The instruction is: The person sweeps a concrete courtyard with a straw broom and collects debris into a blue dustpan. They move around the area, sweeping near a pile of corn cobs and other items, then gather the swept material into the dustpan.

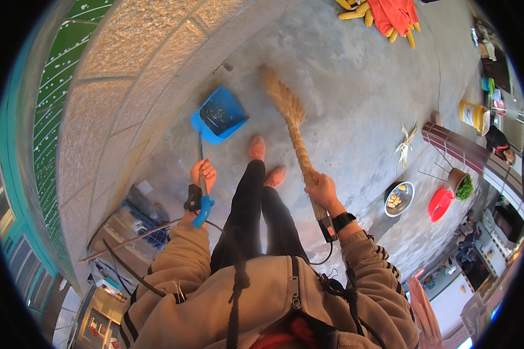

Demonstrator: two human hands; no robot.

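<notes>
My left hand (203,173) is closed around the handle of a long-handled blue plastic dustpan (230,131), whose pan rests on the concrete floor near the stone wall. Dark debris lies inside the pan. In my right hand (321,189) is the thick bound handle of a straw broom (293,112). Its bristles point away from me, to the right of the dustpan and apart from it; they look slightly blurred. My two feet stand between the dustpan and the broom handle.
A stone-faced wall (109,96) runs along the left. Corn cobs (353,15) lie at the top under a red cloth (393,15). On the right are a corn husk (405,145), a metal basin (399,208), a red basin (441,205), a potted plant (464,187) and a yellow bucket (472,115).
</notes>
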